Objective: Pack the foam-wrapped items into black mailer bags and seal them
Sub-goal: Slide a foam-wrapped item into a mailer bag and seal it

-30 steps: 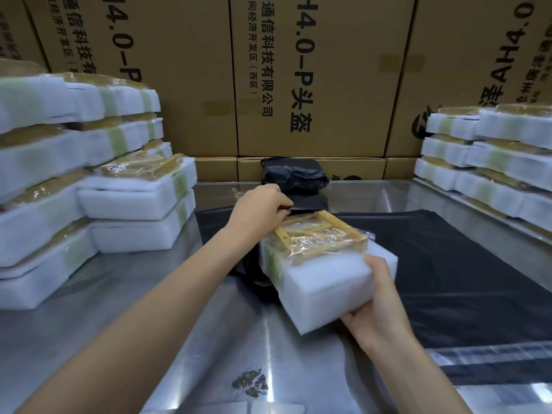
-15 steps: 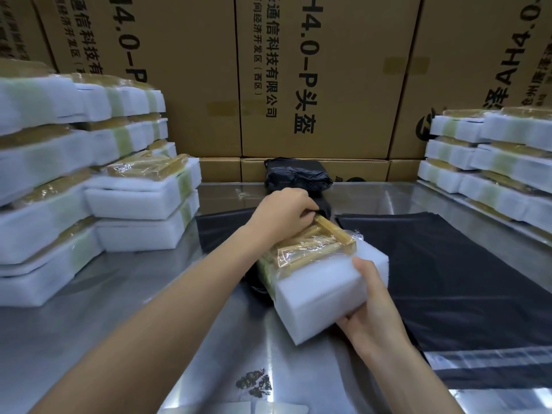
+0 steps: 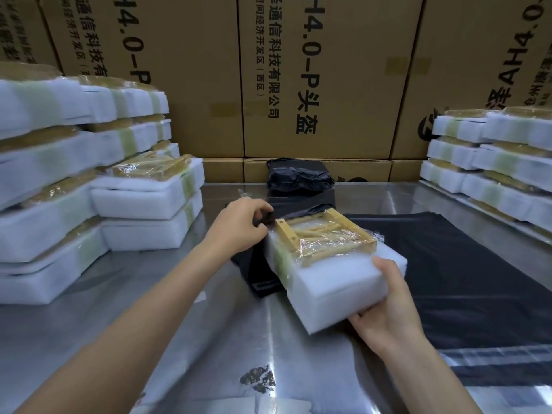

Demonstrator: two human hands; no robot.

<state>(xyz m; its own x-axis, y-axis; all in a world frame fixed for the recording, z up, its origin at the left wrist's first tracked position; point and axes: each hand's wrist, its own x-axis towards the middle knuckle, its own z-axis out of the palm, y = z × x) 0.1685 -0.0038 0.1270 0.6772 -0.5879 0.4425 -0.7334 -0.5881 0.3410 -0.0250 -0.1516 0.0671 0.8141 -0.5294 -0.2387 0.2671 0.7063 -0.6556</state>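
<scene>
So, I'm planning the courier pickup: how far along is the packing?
Early. One filled black bag sits by the cartons. In hand: the right hand holds a foam-wrapped item while the left hand pinches a mailer bag's edge. Left: unpacked stacks on the left and on the right.

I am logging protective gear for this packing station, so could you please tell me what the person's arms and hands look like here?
Both forearms are bare as far as the picture shows, with no sleeve in view. The left hand and the right hand wear no gloves. No ring, watch or wristband is visible on either.
</scene>
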